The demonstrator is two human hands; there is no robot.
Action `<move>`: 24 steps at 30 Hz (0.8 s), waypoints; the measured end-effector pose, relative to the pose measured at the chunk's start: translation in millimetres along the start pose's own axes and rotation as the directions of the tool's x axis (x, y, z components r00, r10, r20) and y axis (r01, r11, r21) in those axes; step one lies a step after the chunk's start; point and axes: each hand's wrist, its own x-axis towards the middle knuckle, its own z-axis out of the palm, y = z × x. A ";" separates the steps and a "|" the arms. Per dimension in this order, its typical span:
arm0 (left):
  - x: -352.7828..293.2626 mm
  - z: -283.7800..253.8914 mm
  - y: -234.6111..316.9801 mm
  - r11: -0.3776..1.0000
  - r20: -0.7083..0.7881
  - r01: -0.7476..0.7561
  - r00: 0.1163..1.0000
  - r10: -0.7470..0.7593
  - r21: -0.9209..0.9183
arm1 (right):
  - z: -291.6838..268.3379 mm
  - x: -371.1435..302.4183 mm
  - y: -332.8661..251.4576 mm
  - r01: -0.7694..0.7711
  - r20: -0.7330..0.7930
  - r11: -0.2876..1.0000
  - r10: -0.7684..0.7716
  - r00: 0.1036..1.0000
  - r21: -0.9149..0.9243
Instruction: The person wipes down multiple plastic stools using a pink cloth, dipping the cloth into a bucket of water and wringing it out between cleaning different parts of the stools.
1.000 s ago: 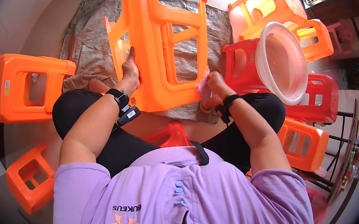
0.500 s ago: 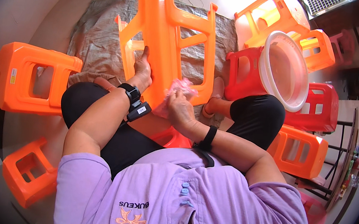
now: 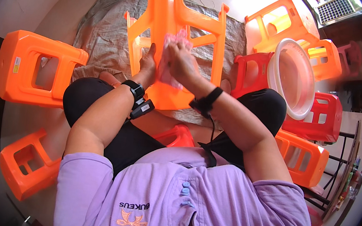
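Note:
An orange plastic stool [image 3: 161, 7] lies tipped in front of me, its legs pointing away and its seat end near my lap. With the thumb along its face, my left hand [image 3: 147, 68] grips the stool's left side; the other fingers are hidden behind it. My right hand [image 3: 182, 63] is closed on a crumpled pink cloth [image 3: 166, 72] and presses it against the middle of the stool's broad side panel. Both wrists wear black straps, the left one carrying a small black box [image 3: 142, 109].
Under the stool spreads a wrinkled grey-brown sheet [image 3: 105, 25]. Orange stools [image 3: 6, 65] stand at left and right. A white basin [image 3: 293, 77] leans by red stools [image 3: 252, 72] on the right. Between my legs shows a red seat [image 3: 178, 136]. A black metal rack [image 3: 342, 155] stands far right.
My right hand has moved the cloth up and left, from near the stool's seat end to the middle of its panel. My left hand still holds the side; the view has shifted slightly.

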 end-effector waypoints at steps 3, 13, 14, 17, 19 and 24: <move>26.6 -45.9 4.7 0.994 -0.185 -0.071 0.979 0.085 0.084 | 5.8 -48.0 -15.3 0.033 0.148 0.997 -0.044 0.988 0.075; -8.5 -51.4 59.3 0.787 -0.474 -0.006 0.796 0.378 0.617 | 5.4 -125.1 70.4 -0.299 0.283 0.953 0.302 0.910 -0.052; -9.0 -49.1 63.7 0.738 -0.471 -0.063 0.733 0.491 0.671 | 7.6 -117.2 74.7 -0.324 0.175 0.946 0.321 0.931 -0.010; -16.1 -34.4 66.7 0.378 -0.239 -0.153 0.550 0.800 0.913 | 11.4 -107.7 87.7 -0.459 0.106 0.884 0.450 0.887 0.088; -25.8 -13.5 61.7 0.026 0.042 -0.152 0.431 0.901 0.988 | 11.3 -101.3 96.7 -0.398 -0.045 0.909 0.406 0.913 0.121; -22.4 13.8 15.7 0.196 0.288 -0.524 0.701 0.653 0.829 | 42.6 -99.5 122.1 -0.570 0.361 0.601 0.442 0.821 0.561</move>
